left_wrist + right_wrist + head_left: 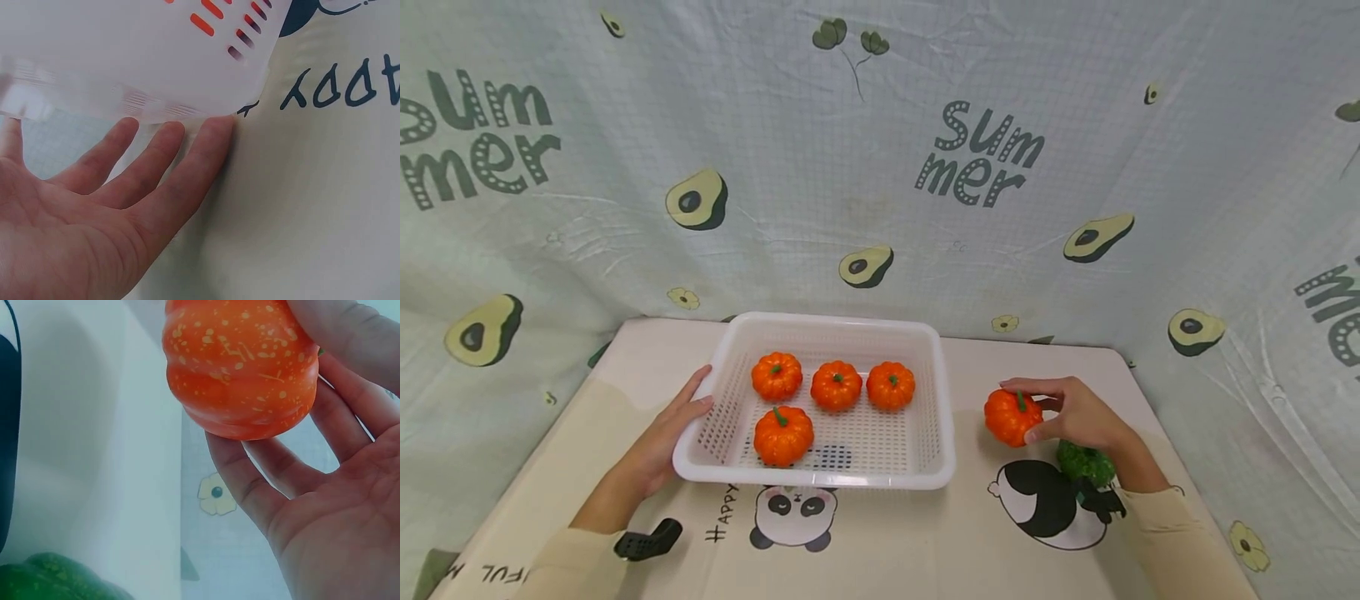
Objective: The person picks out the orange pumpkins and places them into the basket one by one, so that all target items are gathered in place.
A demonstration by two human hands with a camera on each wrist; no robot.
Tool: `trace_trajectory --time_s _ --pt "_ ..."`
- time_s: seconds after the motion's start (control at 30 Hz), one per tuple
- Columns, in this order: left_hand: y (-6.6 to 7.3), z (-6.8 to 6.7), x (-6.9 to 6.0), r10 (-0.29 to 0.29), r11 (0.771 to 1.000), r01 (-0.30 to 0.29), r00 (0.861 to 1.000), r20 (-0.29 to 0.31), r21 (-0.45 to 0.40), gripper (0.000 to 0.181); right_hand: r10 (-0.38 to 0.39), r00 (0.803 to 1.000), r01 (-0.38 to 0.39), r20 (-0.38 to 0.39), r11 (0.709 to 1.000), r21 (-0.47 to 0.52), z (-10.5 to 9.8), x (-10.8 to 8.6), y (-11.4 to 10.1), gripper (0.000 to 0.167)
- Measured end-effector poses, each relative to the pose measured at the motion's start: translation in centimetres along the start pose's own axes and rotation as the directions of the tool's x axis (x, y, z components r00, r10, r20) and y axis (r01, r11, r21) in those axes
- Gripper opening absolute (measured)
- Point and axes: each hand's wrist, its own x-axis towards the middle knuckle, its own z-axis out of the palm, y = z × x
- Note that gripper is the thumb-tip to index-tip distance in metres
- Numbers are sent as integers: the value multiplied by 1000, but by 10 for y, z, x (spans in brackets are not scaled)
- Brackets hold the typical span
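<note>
My right hand [1078, 414] pinches a small orange pumpkin [1009, 418] with a green stem between thumb and fingers, right of the basket. In the right wrist view, yellow speckles show on the pumpkin [240, 369]. Against the left side of a white perforated plastic basket [880, 481] rests my left hand [662, 437]. The left wrist view shows its fairly straight fingers [203, 150] touching the basket's wall [125, 56]. Inside the basket sit several similar pumpkins: three in a back row and another pumpkin [783, 437] at the front left.
A green object [1084, 462] lies beneath the right wrist, partly hidden; its speckled, rounded top [59, 578] appears in the right wrist view. The table [880, 550] has a cream cover with panda prints and lettering. Behind it hangs a printed curtain [775, 150] with avocados.
</note>
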Motion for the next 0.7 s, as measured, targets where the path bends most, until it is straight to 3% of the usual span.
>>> trace_trajectory --time_s 0.7 --pt "-1 0 0 -9 1000 9 1000 -2 -10 71 -82 996 81 26 997 18 4 5 -27 65"
